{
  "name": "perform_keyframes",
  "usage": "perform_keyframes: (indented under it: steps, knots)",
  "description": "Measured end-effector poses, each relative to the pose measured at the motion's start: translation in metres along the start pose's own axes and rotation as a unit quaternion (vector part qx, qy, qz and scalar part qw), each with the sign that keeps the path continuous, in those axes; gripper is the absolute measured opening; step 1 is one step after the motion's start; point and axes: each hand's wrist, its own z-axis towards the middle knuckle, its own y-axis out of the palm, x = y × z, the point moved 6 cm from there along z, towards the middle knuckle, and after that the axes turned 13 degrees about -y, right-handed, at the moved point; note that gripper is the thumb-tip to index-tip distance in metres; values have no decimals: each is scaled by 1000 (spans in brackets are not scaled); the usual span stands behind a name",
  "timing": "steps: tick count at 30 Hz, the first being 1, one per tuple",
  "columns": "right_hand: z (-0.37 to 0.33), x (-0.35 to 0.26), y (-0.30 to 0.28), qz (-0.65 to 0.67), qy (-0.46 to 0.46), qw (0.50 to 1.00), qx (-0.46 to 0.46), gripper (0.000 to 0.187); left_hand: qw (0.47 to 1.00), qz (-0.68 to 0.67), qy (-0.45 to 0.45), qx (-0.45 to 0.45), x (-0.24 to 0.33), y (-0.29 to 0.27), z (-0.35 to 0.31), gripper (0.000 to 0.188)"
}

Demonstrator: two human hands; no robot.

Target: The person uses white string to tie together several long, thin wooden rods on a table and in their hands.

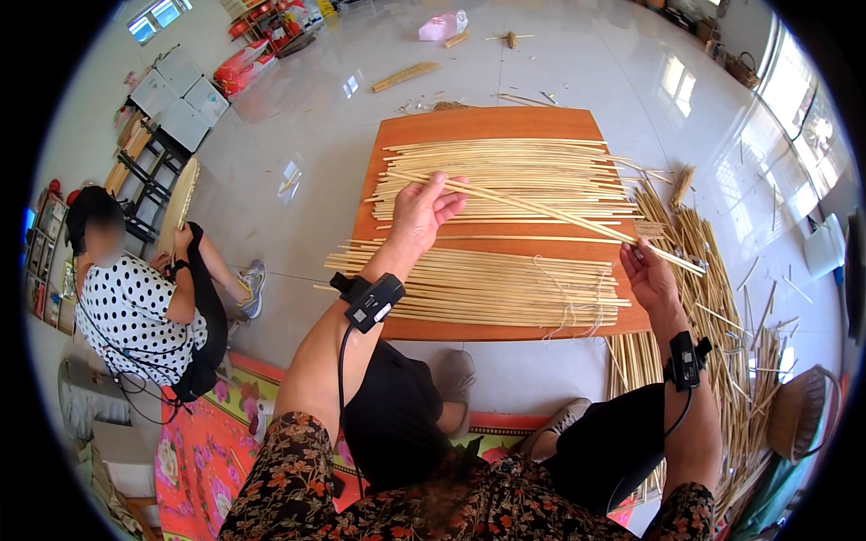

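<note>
Two or so long pale stalks [543, 213] slant across the wooden table [397, 124], above the rows lying on it. Near their left end, my left hand [422, 213] pinches them between thumb and fingers. My right hand [649, 278] has its fingertips closed on the lower right part of the same stalks. Beneath them a wide row of straight stalks [505, 173] covers the far half of the tabletop. A second row [460, 281] lies along the near edge, with thin pale string [572, 298] looped over its right part.
Heaps of loose stalks [722, 316] cover the floor at the right, beside a woven basket [801, 413]. At the left a seated person [149, 298] holds a flat woven strip [180, 203]. A pink bag [442, 25] and a stalk bundle [406, 76] lie beyond the table.
</note>
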Motion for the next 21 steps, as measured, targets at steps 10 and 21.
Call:
perform_keyframes:
  steps: [10,21]
  knots:
    - [4,5,-9,3,17,1000,24,11,999,-11,13,27,2,3,-3,21]
    - [0,3,-6,-12,13,999,30,15,999,4,12,47,5,6,-7,27]
